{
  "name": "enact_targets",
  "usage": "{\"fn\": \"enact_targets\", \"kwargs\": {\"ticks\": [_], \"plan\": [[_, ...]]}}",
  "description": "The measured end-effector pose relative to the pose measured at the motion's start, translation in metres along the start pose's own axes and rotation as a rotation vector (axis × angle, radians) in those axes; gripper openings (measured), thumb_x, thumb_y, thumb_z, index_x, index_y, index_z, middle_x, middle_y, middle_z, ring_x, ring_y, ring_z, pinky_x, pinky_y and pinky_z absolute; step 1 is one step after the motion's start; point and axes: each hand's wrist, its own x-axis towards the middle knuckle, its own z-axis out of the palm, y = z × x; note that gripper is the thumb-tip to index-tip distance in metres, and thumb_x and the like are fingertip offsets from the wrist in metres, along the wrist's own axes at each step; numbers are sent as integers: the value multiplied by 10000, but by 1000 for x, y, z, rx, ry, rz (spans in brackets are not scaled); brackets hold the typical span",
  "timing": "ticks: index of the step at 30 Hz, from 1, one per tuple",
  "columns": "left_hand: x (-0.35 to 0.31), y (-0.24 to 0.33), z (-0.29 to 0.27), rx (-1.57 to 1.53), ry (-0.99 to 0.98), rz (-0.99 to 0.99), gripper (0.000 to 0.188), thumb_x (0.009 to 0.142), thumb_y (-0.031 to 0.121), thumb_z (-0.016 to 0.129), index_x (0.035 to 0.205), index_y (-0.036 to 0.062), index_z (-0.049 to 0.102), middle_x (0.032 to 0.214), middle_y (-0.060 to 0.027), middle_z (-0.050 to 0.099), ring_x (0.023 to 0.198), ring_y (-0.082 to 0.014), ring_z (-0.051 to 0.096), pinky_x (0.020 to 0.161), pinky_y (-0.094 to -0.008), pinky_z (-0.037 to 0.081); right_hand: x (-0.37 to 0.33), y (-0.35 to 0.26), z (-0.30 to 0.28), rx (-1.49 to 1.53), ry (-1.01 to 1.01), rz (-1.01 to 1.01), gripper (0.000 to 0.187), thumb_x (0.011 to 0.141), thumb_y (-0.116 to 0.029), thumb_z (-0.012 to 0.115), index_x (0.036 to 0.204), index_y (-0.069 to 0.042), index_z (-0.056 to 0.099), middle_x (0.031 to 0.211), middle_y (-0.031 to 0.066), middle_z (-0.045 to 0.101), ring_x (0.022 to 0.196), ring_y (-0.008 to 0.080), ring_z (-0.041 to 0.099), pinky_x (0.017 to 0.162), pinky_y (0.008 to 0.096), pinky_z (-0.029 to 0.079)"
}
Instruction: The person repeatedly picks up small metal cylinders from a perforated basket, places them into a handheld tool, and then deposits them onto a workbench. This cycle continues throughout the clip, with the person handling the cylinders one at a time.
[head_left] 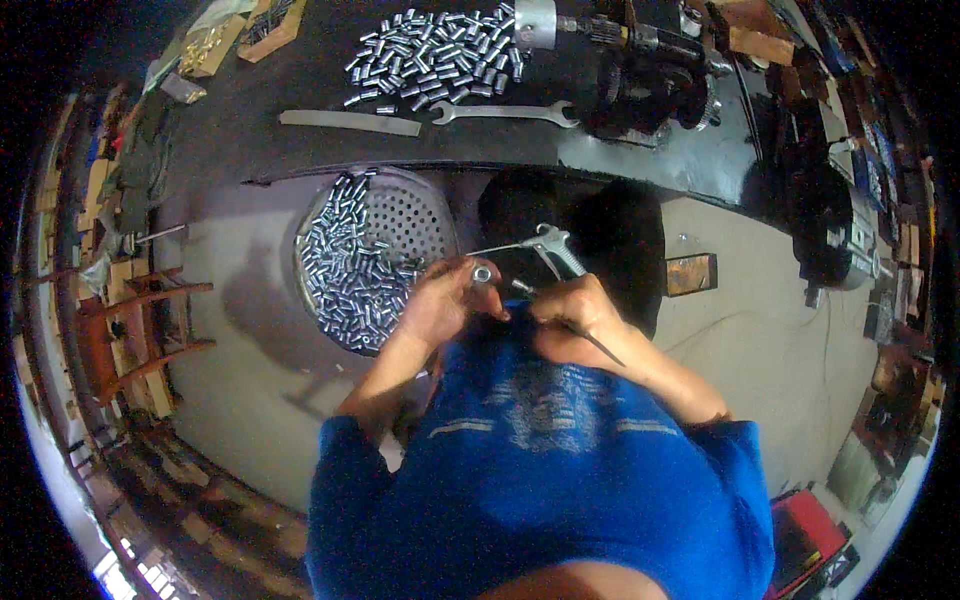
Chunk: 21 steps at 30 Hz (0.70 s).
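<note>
The right hand [572, 308] hid part of the air gun [564, 257]. The bottom edge cropped the blue shirt [540, 500] at six o'clock, its print [545, 405] blurred; the top cropped a tray [270, 48] at eleven.

Glossy metal sleeves [438, 64] gleam at 12 o'clock and at 10 o'clock on a perforated metal seat [410, 214], with a satin-smooth metal air gun [551, 243] at 1 o'clock and a matt cloth shirt [560, 490] at 6 o'clock.
</note>
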Motion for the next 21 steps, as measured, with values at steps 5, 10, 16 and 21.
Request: {"fn": "enact_targets", "kwargs": {"ticks": [5,10,16,21], "plan": [[1,1,3,140,34,78,343,885,258,473,906,-75,549,676,-133,578,554,-257,589,526,-355,501,3,-5,-3,-4,-30,12,156,576,-94,603,539,-30,465,515,146,477,503,333,521,467,402,408],[-2,12,14,520,-26,208,239,850,168,556,868,-68,589,723,-106,599,564,-208,593,529,-295,485,5,-7,-1,-107,-77,-4,172,577,-151,631,585,-35,504,580,154,529,575,335,558,523,419,446],[-5,25,28,687,-75,223,174,768,17,640,930,-37,606,843,-60,626,773,-126,597,694,-246,482,3,-3,3,-97,-56,-22,184,591,-165,633,592,-32,506,598,152,536,594,333,564,543,415,454],[-2,25,28,675,-89,218,212,722,3,675,920,-25,607,920,-84,610,859,-142,577,753,-255,467,-2,6,8,46,-2,15,172,599,-107,597,543,-28,454,544,156,485,534,322,531,489,387,402]]}}
